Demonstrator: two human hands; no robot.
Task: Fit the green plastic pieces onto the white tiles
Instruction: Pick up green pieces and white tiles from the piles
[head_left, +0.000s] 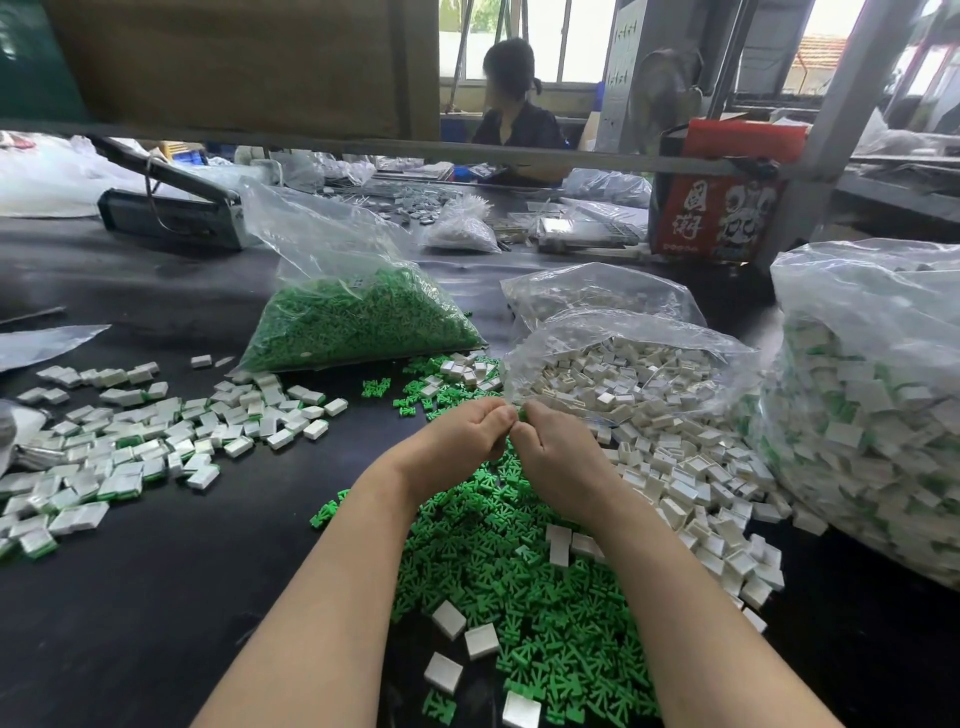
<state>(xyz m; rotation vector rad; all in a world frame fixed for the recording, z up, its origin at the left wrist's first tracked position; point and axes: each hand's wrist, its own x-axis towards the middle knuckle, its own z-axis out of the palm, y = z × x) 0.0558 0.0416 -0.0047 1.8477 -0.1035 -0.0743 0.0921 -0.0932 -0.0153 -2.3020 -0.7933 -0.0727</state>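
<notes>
My left hand (457, 436) and my right hand (553, 447) meet above the table's middle, fingers curled. Between their fingertips they pinch a small green plastic piece (521, 414); whether a white tile is held with it is hidden. Below my forearms spreads a heap of loose green pieces (524, 582) with a few white tiles on it. Loose white tiles (691, 483) lie to the right. Tiles fitted with green pieces (119, 457) are scattered on the left.
A clear bag of green pieces (358, 317) stands behind the hands, an open bag of white tiles (634, 364) to its right, and a big bag of assembled tiles (872, 410) at far right. A red carton (717, 208) and another person (514, 114) are beyond.
</notes>
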